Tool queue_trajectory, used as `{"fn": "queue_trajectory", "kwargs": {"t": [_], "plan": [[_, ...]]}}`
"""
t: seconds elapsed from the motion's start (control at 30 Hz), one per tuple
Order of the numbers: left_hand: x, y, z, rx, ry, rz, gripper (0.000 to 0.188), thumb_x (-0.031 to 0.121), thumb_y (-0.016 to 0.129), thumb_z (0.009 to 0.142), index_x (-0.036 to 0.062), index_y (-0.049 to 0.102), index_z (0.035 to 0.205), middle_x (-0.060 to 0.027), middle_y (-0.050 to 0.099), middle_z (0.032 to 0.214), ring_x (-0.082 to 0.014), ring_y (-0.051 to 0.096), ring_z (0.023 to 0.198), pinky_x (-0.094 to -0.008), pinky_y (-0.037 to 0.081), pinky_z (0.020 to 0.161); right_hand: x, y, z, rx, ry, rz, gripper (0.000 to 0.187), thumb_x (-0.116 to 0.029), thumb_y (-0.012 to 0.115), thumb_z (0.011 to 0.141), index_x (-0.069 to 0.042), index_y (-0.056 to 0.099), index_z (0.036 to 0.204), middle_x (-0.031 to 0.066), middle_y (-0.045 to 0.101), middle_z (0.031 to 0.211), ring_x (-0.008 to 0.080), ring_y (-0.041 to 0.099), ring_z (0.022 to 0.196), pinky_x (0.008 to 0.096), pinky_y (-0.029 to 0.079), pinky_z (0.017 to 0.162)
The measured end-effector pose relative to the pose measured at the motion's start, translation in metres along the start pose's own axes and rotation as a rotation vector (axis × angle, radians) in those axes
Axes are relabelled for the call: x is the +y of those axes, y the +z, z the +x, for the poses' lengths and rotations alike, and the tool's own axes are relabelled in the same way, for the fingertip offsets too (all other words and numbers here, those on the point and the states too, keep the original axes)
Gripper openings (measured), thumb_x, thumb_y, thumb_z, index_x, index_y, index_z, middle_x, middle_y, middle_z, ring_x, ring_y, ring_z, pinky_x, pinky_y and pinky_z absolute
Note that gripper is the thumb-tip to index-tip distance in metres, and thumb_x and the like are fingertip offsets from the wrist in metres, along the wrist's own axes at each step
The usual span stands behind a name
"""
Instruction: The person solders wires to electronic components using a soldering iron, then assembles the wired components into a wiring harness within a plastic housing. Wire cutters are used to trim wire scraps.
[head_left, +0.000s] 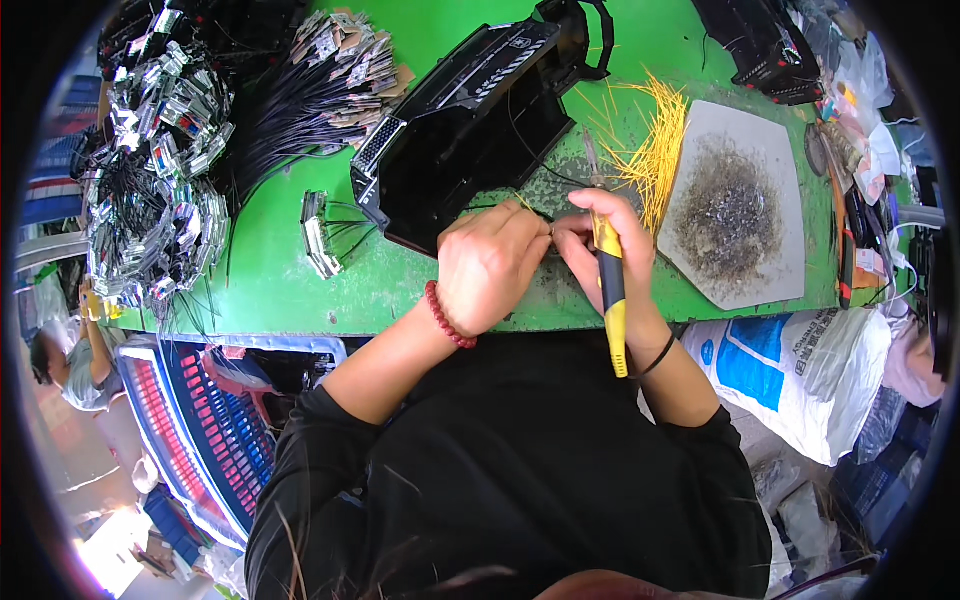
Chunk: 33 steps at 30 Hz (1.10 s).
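My left hand [490, 262], with a red bead bracelet [446, 315] on its wrist, is closed in a pinch on thin wires at the near edge of a black plastic housing [450, 140]. Close beside it, my right hand [600, 245] grips a yellow-and-black soldering iron [612, 285], its handle pointing toward me. My right thumb and fingertips meet the left fingertips at the wires; the exact joint is hidden. The housing lies tilted, its dark hollow facing me. Left of it, a small silvery part with black leads [318, 235] rests on the green table [270, 280].
A bundle of thin yellow strands [655, 150] lies beside a grey board [790, 200] with dark burnt residue. At the left are piled silvery wired parts [160, 220] and a sheaf of black cables [290, 110]. A white sack [820, 380] stands right, below the table edge. Another person [85, 360] is at far left.
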<state>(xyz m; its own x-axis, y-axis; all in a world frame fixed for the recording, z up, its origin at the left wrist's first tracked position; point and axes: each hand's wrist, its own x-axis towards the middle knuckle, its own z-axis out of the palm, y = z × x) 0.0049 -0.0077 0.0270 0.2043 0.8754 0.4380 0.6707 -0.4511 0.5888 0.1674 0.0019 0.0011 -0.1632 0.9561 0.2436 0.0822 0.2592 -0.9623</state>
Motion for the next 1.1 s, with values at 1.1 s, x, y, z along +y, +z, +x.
{"fn": "queue_trajectory", "kwargs": {"t": [1.1], "plan": [[0.002,0.014,0.008,-0.150,-0.011,0.023,0.012,0.004,0.069,0.071,0.0050,0.059,0.078,-0.0086,0.059,0.078,-0.0276,0.060,0.076,-0.0365,0.050,0.064,-0.008,-0.019,0.007,-0.132,-0.329,-0.720,0.044,-0.006,0.071,0.066,-0.012,0.061,0.108,0.0030,0.054,0.066,0.0237,0.052,0.066,0.0366,0.038,0.060]]}}
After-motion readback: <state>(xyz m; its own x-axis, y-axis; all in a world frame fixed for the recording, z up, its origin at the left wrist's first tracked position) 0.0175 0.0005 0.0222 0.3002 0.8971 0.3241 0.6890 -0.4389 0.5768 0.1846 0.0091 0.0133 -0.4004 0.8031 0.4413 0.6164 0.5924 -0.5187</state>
